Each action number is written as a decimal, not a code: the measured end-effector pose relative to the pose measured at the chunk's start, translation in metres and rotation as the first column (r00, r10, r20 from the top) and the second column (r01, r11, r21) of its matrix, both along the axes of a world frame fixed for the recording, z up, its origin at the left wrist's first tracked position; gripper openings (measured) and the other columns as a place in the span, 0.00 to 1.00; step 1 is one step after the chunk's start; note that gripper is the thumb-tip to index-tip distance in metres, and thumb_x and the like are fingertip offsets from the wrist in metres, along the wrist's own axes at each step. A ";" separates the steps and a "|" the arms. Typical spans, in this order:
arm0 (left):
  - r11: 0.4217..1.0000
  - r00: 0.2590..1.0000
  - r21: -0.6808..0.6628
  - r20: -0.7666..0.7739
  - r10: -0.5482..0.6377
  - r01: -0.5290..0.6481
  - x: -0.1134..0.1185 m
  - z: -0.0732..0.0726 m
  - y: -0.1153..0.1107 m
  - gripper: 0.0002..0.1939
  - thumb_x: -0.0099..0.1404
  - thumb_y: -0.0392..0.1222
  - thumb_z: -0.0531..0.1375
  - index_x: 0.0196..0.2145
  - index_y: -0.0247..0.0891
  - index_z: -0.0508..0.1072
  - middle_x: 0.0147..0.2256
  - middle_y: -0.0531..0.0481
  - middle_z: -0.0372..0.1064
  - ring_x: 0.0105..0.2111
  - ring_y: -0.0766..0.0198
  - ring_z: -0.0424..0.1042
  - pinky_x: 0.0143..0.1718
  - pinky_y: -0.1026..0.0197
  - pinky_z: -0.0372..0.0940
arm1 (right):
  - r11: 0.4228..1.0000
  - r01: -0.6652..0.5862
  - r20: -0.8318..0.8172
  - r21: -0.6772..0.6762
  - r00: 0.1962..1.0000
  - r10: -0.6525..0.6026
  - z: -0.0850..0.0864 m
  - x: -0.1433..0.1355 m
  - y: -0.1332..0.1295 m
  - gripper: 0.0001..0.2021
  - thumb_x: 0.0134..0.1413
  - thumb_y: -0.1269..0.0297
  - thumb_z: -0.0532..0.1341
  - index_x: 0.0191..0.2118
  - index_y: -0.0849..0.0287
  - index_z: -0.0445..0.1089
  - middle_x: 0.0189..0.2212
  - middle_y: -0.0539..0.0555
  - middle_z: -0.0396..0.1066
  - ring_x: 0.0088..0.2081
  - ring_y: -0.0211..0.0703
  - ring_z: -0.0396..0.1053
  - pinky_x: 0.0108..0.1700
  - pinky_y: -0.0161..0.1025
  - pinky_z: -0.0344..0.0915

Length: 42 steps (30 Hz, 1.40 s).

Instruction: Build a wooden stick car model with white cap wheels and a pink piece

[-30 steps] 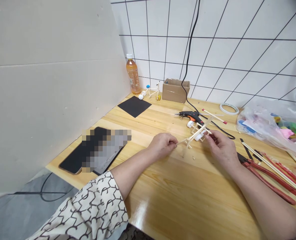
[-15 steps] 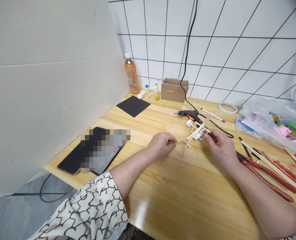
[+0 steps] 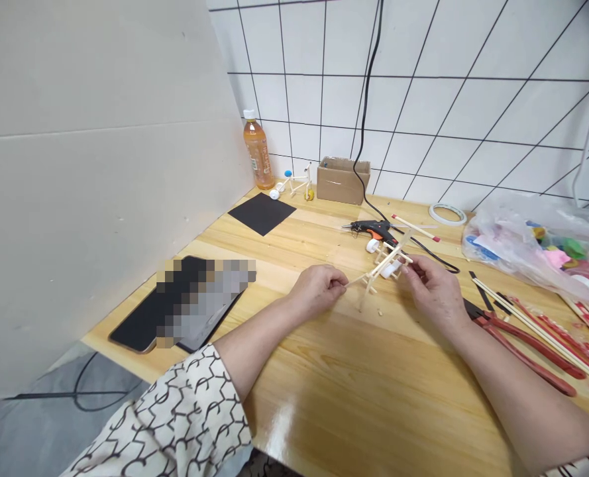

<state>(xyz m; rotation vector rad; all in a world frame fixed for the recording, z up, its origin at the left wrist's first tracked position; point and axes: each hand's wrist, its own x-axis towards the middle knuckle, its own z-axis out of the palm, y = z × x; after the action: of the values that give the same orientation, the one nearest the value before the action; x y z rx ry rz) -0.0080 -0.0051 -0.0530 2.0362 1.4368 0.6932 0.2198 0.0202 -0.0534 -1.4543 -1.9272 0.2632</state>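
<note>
Between my hands is a small frame of pale wooden sticks (image 3: 387,262) with white round caps on it. My left hand (image 3: 318,290) is closed in a pinch at the frame's left, on the end of a thin pale stick (image 3: 356,281) that reaches to the frame. At the other side, my right hand (image 3: 432,286) grips the frame's stick ends between thumb and fingers. Just behind the frame lies a black and orange glue gun (image 3: 374,230), partly covered by it. Red-handled pliers (image 3: 520,341) lie beside my right wrist, their jaws partly hidden.
Phones (image 3: 145,318) lie at left, partly pixelated. Black card (image 3: 262,213), a drink bottle (image 3: 258,152), another stick model (image 3: 294,185) and a cardboard box (image 3: 342,182) stand toward the wall. At right are a tape roll (image 3: 447,214), a plastic bag (image 3: 533,238) and red-tipped sticks (image 3: 552,331).
The whole view has shifted slightly, with things now a little farther left. Both hands keep the same hold on the stick frame.
</note>
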 end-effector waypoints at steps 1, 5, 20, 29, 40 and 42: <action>1.000 1.000 0.003 0.001 0.000 0.000 0.000 0.000 0.000 0.10 0.53 0.32 0.56 0.30 0.36 0.77 0.26 0.52 0.70 0.26 0.68 0.66 0.26 0.70 0.58 | 1.000 -0.003 -0.002 0.005 1.000 0.003 0.000 0.000 0.000 0.15 0.53 0.59 0.52 0.39 0.61 0.71 0.27 0.55 0.71 0.27 0.45 0.66 0.30 0.40 0.61; 1.000 1.000 0.008 0.008 -0.005 0.005 0.000 -0.002 0.000 0.09 0.53 0.32 0.56 0.30 0.36 0.77 0.25 0.52 0.69 0.26 0.68 0.66 0.26 0.70 0.57 | 1.000 -0.010 0.002 0.007 1.000 0.010 0.000 0.000 0.001 0.16 0.53 0.59 0.52 0.39 0.61 0.71 0.28 0.56 0.72 0.27 0.45 0.66 0.30 0.41 0.61; 1.000 1.000 -0.004 0.013 0.004 -0.004 0.000 -0.003 0.000 0.08 0.53 0.34 0.57 0.30 0.36 0.77 0.25 0.52 0.69 0.26 0.68 0.66 0.25 0.70 0.57 | 1.000 0.008 0.012 0.009 1.000 -0.008 0.002 -0.001 0.001 0.15 0.52 0.59 0.52 0.39 0.61 0.71 0.28 0.56 0.71 0.27 0.45 0.65 0.30 0.40 0.60; 1.000 1.000 0.010 0.015 -0.022 0.022 0.001 -0.002 -0.001 0.07 0.54 0.34 0.57 0.28 0.36 0.76 0.24 0.52 0.68 0.26 0.68 0.65 0.25 0.70 0.57 | 1.000 -0.004 -0.034 -0.002 0.999 0.004 0.002 -0.001 0.001 0.14 0.51 0.59 0.53 0.36 0.60 0.71 0.27 0.55 0.71 0.27 0.44 0.65 0.31 0.40 0.60; 0.997 1.000 -0.082 0.023 -0.011 0.013 0.007 0.002 -0.008 0.08 0.54 0.38 0.57 0.28 0.36 0.76 0.22 0.54 0.67 0.23 0.69 0.63 0.24 0.69 0.56 | 0.996 -0.082 -0.071 -0.029 0.994 0.079 0.005 -0.003 0.013 0.12 0.52 0.61 0.53 0.35 0.60 0.71 0.28 0.55 0.72 0.28 0.43 0.65 0.31 0.39 0.59; 0.996 1.000 -0.094 0.020 -0.006 0.007 0.008 0.004 -0.009 0.08 0.54 0.39 0.57 0.27 0.37 0.77 0.21 0.54 0.68 0.22 0.69 0.63 0.23 0.69 0.56 | 0.995 -0.086 -0.063 -0.041 0.995 0.083 0.007 -0.004 0.015 0.11 0.52 0.62 0.53 0.34 0.60 0.71 0.28 0.55 0.71 0.28 0.43 0.65 0.30 0.39 0.59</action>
<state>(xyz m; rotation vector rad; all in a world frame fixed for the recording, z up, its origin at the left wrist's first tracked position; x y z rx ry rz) 0.0000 -0.0140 -0.0495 1.9561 1.4240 0.6293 0.2159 0.0355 -0.0467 -1.3781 -1.9464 0.3864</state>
